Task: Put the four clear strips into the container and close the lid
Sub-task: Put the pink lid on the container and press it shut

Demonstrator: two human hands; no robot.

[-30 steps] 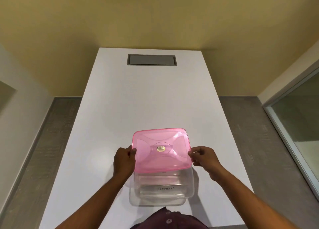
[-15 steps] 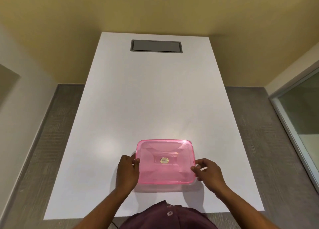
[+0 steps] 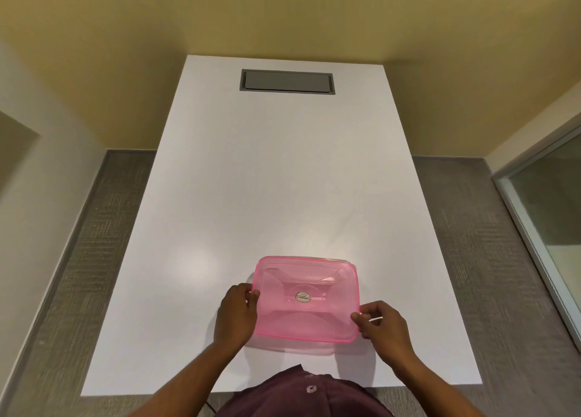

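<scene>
A translucent pink lid [image 3: 306, 300] with a small round sticker at its centre lies on top of the clear container [image 3: 294, 348], which stands near the table's front edge. Only a thin clear rim of the container shows around the lid. My left hand [image 3: 235, 317] grips the lid's left edge with thumb and fingers. My right hand [image 3: 380, 327] pinches the lid's right edge near the front corner. The clear strips are hidden under the pink lid; I cannot make them out.
The white table [image 3: 283, 180] stretches away from me, with a grey recessed hatch [image 3: 286, 81] at its far end. Grey carpet lies on both sides. A glass partition [image 3: 547, 215] stands at the right. My dark red shirt shows at the bottom.
The lid has come down from above the container onto it, covering it fully. Both hands stayed on the lid's edges. The camera view tilted, showing more of the table.
</scene>
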